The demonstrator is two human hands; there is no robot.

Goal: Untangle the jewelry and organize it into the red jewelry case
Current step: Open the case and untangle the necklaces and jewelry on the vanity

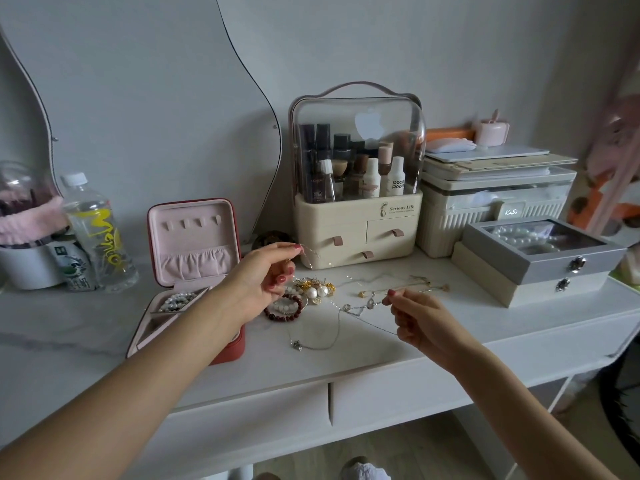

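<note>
The red jewelry case [232, 351] stands open at the left of the white tabletop, its pink lid upright, and a pearl strand [177, 301] lies in its back compartment. My left hand [263, 285] is raised above the table and pinches the end of a thin silver chain [310, 252]. My right hand [417, 318] pinches another thin silver necklace [363, 308] with small pendants. Between my hands lies a tangled heap of pearl and gold pieces [317, 291], beside a dark red bead bracelet [284, 311]. A silver chain with a charm [320, 342] trails toward the front edge.
A cream cosmetics organizer [356, 233] with a clear dome stands behind the heap. A grey box holding pearls [540, 254] is stacked on a cream box at the right. Two water bottles [98, 233] and a white pot stand left. A wavy mirror [138, 98] leans on the wall.
</note>
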